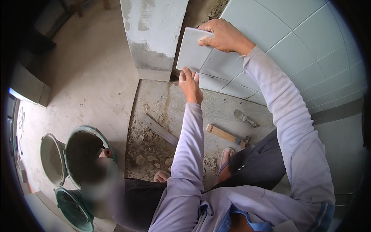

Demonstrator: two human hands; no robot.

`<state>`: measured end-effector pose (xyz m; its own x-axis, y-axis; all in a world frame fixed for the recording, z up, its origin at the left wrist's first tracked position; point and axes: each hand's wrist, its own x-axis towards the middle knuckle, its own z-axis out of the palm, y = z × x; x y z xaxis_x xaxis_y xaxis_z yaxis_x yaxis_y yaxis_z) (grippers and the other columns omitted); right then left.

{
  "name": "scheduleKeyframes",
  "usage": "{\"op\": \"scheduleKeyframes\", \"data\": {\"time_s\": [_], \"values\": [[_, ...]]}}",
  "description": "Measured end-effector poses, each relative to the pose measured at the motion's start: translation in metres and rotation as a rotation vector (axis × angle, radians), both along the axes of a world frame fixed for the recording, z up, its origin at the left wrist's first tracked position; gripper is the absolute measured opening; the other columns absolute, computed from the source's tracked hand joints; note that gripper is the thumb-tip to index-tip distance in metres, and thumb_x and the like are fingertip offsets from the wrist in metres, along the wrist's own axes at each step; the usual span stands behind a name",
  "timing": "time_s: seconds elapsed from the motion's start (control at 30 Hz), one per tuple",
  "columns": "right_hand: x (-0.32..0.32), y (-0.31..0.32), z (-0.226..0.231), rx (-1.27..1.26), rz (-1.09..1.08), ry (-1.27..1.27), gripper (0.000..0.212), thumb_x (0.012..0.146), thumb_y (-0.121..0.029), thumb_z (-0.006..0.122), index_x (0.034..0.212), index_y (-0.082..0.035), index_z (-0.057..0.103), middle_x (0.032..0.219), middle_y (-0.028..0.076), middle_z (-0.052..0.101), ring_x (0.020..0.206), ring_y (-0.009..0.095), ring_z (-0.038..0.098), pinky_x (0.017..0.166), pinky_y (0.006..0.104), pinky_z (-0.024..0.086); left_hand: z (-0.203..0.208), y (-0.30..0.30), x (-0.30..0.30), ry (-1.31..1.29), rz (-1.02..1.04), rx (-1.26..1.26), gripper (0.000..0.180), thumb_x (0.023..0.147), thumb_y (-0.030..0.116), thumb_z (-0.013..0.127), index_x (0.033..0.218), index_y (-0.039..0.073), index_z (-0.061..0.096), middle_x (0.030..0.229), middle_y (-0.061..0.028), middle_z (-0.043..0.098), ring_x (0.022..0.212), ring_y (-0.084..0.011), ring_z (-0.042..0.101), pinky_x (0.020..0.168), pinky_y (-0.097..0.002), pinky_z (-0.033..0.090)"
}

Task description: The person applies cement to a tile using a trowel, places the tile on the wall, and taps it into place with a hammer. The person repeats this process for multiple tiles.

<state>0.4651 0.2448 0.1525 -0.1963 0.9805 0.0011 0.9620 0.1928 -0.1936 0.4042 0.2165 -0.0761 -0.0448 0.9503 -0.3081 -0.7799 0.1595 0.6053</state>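
Observation:
A white rectangular wall tile (192,49) stands between my hands at the left end of a tiled wall (280,58). My right hand (226,36) grips its upper right edge, thumb on the front face and fingers over the top. At the lower edge, my left hand (190,87) pinches the tile with its fingertips. To the tile's left rises a patchy grey plastered pillar (154,36). Bare rough wall (203,11) shows above the tile. How closely the tile's back meets the wall is hidden.
A wooden-handled hammer (224,135) and a small trowel (245,118) lie on the dusty floor by my feet. A flat strip (160,129) rests among rubble (145,159). Several buckets stand at left, including a large dark-green tub (108,136) with a tool handle (106,153).

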Motion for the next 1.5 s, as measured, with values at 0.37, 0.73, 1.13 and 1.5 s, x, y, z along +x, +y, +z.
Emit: {"op": "scheduleKeyframes", "data": {"time_s": [0.37,0.73,1.13,1.5], "values": [[0.008,0.016,-0.040,0.384,0.006,-0.165,0.025,0.077,-0.021,0.068,0.096,-0.004,0.064,0.086,0.016,0.067,0.086,0.033,0.065,0.075,0.0433,0.050,-0.006,0.049,0.019,-0.139,-0.004,-0.075,0.034,0.085,0.019,0.070,0.107,-0.001,0.053,0.099,-0.0070,0.059,0.091,-0.0161,0.059,0.083,-0.0357,0.051],[0.013,0.029,-0.043,0.604,0.243,-0.413,0.010,0.077,-0.015,0.062,0.074,-0.006,0.057,0.078,0.014,0.059,0.079,0.031,0.063,0.064,0.0439,0.051,-0.028,0.067,0.023,-0.101,0.155,-0.175,0.037,0.077,0.011,0.077,0.096,0.000,0.046,0.087,-0.0061,0.052,0.078,-0.0164,0.056,0.075,-0.0332,0.056],[0.008,0.038,-0.032,0.547,0.235,-0.395,0.015,0.077,-0.014,0.059,0.068,-0.002,0.060,0.071,0.021,0.063,0.070,0.037,0.065,0.060,0.0475,0.051,-0.040,0.071,0.025,-0.141,0.123,-0.123,0.033,0.080,0.014,0.075,0.092,0.003,0.046,0.089,-0.0062,0.051,0.080,-0.0166,0.056,0.075,-0.0334,0.055],[0.014,0.023,-0.030,0.588,0.295,-0.246,0.012,0.076,-0.011,0.057,0.069,-0.002,0.059,0.070,0.021,0.062,0.071,0.039,0.063,0.062,0.0483,0.049,-0.044,0.047,0.018,-0.137,0.004,-0.018,0.029,0.089,0.019,0.064,0.098,0.004,0.041,0.097,-0.0071,0.052,0.089,-0.0177,0.055,0.084,-0.0383,0.050]]}}
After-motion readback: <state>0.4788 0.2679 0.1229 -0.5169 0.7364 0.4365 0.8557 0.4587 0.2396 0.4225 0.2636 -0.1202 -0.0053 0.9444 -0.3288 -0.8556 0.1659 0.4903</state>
